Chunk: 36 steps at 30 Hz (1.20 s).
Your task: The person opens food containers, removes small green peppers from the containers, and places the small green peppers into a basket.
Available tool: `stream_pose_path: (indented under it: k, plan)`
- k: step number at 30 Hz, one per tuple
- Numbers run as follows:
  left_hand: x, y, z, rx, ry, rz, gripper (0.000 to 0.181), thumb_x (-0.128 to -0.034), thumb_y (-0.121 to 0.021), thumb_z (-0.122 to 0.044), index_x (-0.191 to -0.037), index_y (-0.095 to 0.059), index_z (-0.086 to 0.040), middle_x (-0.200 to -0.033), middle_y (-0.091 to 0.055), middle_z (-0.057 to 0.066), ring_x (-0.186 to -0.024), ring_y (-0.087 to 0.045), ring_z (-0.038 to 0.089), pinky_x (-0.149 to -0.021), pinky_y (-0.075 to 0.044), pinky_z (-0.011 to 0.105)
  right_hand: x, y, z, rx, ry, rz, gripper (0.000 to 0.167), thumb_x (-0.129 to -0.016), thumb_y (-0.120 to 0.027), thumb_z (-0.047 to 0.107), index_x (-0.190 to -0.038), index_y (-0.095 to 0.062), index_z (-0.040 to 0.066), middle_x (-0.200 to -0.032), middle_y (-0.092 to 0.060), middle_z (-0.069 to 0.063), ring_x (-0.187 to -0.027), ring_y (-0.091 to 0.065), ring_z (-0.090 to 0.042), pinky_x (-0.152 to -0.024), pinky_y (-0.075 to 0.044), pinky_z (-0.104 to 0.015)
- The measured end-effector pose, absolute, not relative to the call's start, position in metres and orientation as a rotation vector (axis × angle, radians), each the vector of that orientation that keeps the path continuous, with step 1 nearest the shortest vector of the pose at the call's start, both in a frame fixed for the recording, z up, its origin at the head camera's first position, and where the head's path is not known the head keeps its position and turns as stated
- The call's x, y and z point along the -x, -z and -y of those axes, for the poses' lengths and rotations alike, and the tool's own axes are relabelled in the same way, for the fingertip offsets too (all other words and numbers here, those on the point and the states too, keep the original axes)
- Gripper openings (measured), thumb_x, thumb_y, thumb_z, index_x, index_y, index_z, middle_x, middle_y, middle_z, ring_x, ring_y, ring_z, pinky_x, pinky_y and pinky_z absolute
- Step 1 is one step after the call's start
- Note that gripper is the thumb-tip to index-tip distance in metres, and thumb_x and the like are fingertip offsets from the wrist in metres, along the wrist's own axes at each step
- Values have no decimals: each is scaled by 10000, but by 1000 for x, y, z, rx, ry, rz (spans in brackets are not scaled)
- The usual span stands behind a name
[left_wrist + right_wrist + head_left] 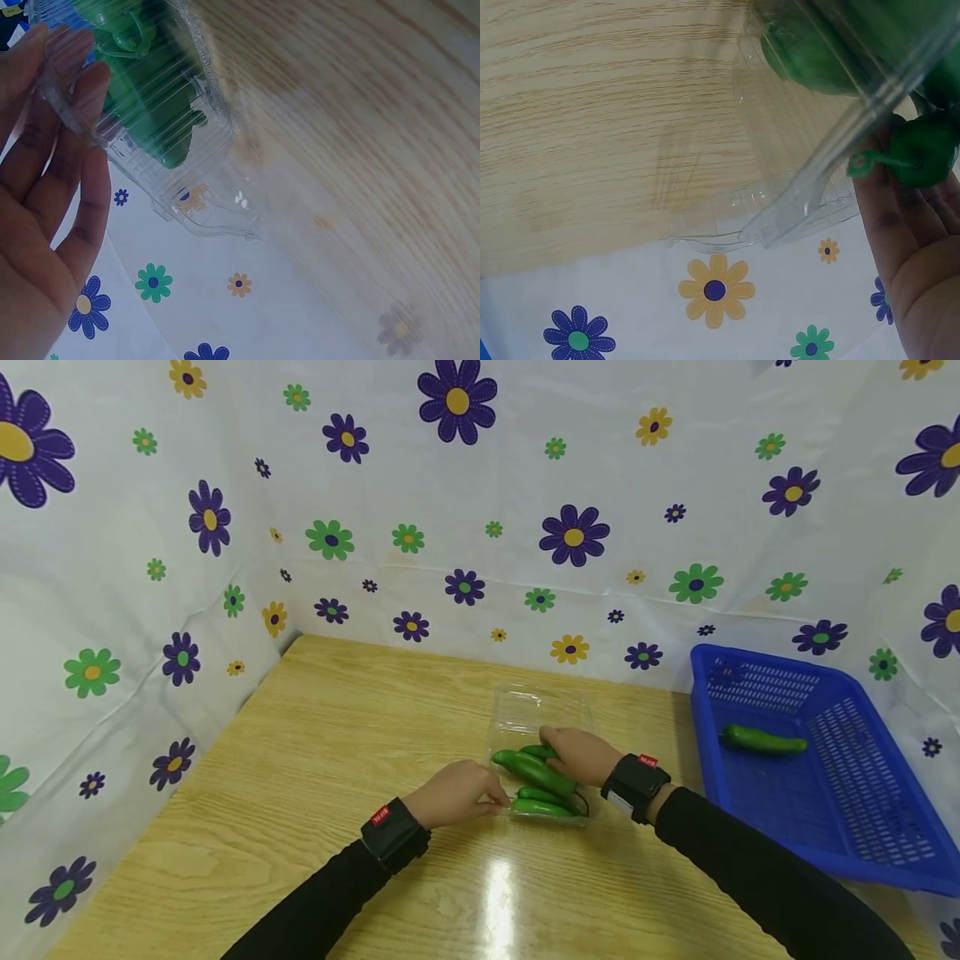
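head cam: left hand is pinching the left edge of a clear plastic container sitting on the wooden table. right hand has its fingers wrapped on a big green pepper at the container, with a few smaller peppers lying just in front of it, inside the plastic. over to the right there's a blue basket with a single loose pepper in it.

left wrist cam: fingers are on the container's rim, green peppers showing through the ribbed clear wall, pretty blurry tbh.

right wrist cam: fingers curl under a pepper with a curly stem, right beside the see-through wall. can't tell where the thumb is from here.
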State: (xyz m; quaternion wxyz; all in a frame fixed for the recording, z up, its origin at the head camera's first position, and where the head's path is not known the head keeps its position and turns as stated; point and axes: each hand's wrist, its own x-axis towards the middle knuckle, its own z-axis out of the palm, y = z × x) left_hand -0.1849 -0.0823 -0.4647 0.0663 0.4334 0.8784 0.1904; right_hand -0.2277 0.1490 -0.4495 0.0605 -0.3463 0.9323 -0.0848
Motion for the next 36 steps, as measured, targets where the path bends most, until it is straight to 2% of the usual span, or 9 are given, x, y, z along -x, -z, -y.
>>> stream_pose_path:
  k: [5, 7, 13, 23, 29, 36]
  plan:
    - [186, 464, 82, -1315, -571, -2645, 138, -829, -713, -150, -957, -763, -135, -928, -737, -30, -854, -669, 77, -720, -511, 157, 225, 446, -148, 1009, 247, -2816, 329, -899, -627, 97, -1197, -549, -19, -1108, -643, -172, -938, -650, -255, -778, -537, -350]
    - [186, 464, 82, -1317, -572, -2643, 139, -828, -713, -149, -957, -763, -136, -929, -737, -30, -854, -670, 79, -719, -511, 158, 224, 444, -148, 997, 234, -2815, 326, -901, -622, 93, -1199, -561, -24, -1131, -631, -171, -972, -642, -261, -812, -535, -357]
    - [187, 466, 82, -1320, -573, -2646, 142, -829, -714, -161, -961, -762, -146, -932, -736, -41, -852, -667, 69, -721, -507, 153, 221, 440, -150, 1022, 249, -2840, 254, -887, -629, 61, -1124, -591, -21, -1043, -626, -135, -902, -634, -223, -764, -536, -328]
    - [187, 468, 81, -1308, -580, -2646, 142, -830, -712, -161, -962, -763, -151, -933, -739, -40, -852, -670, 71, -732, -511, 161, 222, 430, -156, 1070, 344, -2915, 234, -870, -641, 29, -1097, -587, 11, -994, -616, -104, -862, -644, -207, -716, -548, -310]
    - [186, 466, 82, -1317, -585, -2651, 140, -830, -711, -158, -959, -763, -150, -931, -739, -35, -857, -674, 78, -750, -517, 175, 223, 410, -165, 1102, 468, -2959, 247, -861, -636, -10, -1102, -583, 0, -998, -621, -114, -887, -634, -214, -755, -554, -352]
    - [185, 466, 82, -1318, -584, -2657, 142, -830, -710, -159, -961, -761, -143, -929, -740, -28, -861, -677, 89, -766, -524, 193, 225, 382, -189, 1062, 588, -2995, 247, -904, -577, -8, -1150, -557, -2, -1057, -624, -145, -937, -619, -243, -805, -541, -409]
